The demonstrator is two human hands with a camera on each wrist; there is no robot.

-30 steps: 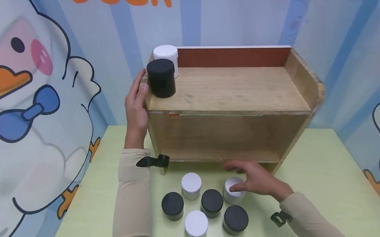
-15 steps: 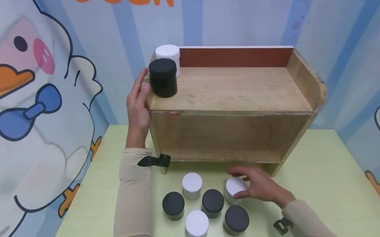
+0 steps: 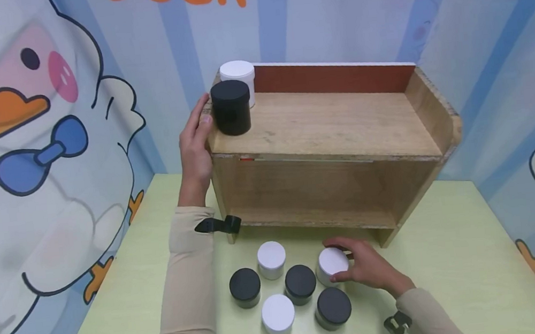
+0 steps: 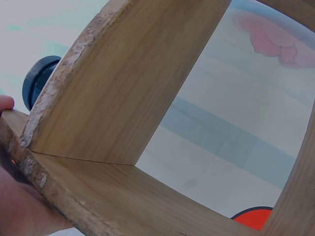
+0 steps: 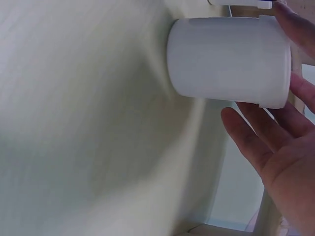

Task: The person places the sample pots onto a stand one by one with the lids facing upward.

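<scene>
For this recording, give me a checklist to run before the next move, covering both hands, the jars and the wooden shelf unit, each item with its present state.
1. Right hand around the round white lidded jar: ok, thumb and fingers curl about its lid.
2. Grip firm enough to lift: cannot tell, pressure does not show.
3. Ample space around that jar: not ok, a round black lidded jar stands close on its near side.
4. Left hand on the wooden shelf unit: ok, it holds the left side panel.
5. Black jar on the top board upright: ok.
6. Lid tightness: cannot tell.
</scene>
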